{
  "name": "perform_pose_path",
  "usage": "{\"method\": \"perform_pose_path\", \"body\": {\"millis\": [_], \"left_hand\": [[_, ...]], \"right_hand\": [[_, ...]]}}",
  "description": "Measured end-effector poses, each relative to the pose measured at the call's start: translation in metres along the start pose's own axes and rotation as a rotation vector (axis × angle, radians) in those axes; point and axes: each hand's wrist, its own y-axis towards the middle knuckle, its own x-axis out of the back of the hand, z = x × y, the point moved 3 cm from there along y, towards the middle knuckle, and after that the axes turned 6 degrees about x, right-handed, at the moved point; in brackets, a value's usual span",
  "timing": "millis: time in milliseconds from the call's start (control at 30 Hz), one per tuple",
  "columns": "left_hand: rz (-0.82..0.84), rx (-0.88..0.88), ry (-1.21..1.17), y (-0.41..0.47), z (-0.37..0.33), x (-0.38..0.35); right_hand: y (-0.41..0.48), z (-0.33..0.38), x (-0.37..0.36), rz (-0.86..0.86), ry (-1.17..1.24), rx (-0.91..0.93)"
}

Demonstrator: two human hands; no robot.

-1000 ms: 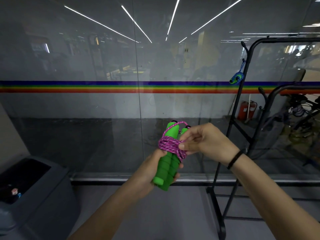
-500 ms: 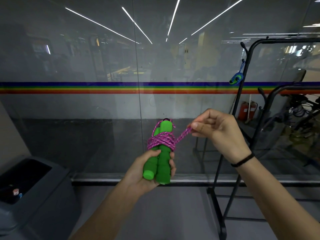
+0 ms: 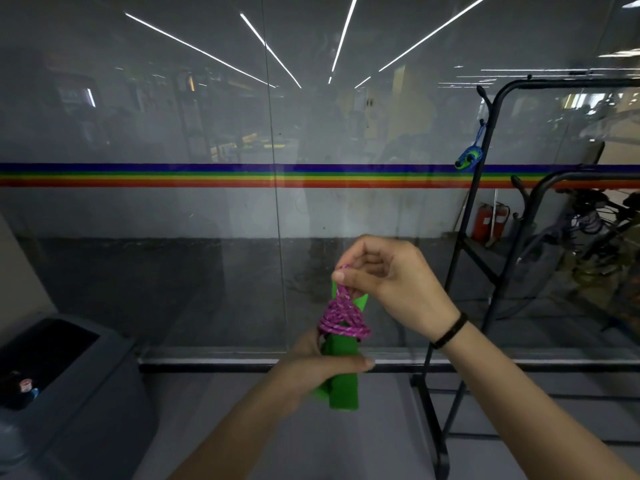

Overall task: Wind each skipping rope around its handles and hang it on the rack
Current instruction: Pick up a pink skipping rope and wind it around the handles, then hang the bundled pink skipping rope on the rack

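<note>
My left hand [image 3: 317, 370] grips two green skipping-rope handles [image 3: 341, 388] side by side, upright, in front of me. Pink rope [image 3: 341, 318] is wound in a bundle around their upper part. My right hand [image 3: 388, 278] pinches a loop of that pink rope just above the handle tops, fingers closed on it. A black metal rack [image 3: 485, 209] stands to the right. A blue and green wound skipping rope [image 3: 469, 157] hangs from one of its hooks, high on the left post.
A glass wall with a rainbow stripe [image 3: 207, 174] runs straight ahead. A grey bin [image 3: 79, 386] sits on the floor at lower left. A second black rack frame [image 3: 540, 188] stands further right; a red extinguisher [image 3: 490, 220] sits behind the glass.
My right hand went from pulling the rope end out to the right to holding a loop directly above the handle tops. The handles dropped slightly and stand more upright.
</note>
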Motion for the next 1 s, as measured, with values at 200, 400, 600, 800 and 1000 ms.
{"method": "perform_pose_path", "body": {"millis": [200, 400, 600, 800, 1000], "left_hand": [[-0.076, -0.06, 0.249, 0.003, 0.007, 0.008], [-0.103, -0.066, 0.449, 0.004, 0.017, 0.008], [-0.159, -0.017, 0.554, 0.007, 0.026, 0.011], [-0.187, -0.029, 0.646, 0.007, 0.025, 0.01], [-0.038, -0.086, 0.448, 0.007, 0.032, 0.01]], "right_hand": [[-0.003, -0.005, 0.0, -0.082, -0.038, -0.006], [-0.006, 0.0, -0.007, -0.104, -0.034, 0.043], [-0.009, 0.007, -0.016, -0.117, -0.068, 0.085], [-0.011, 0.013, -0.023, -0.132, -0.087, 0.141], [-0.004, 0.003, -0.019, -0.055, -0.048, 0.065]]}}
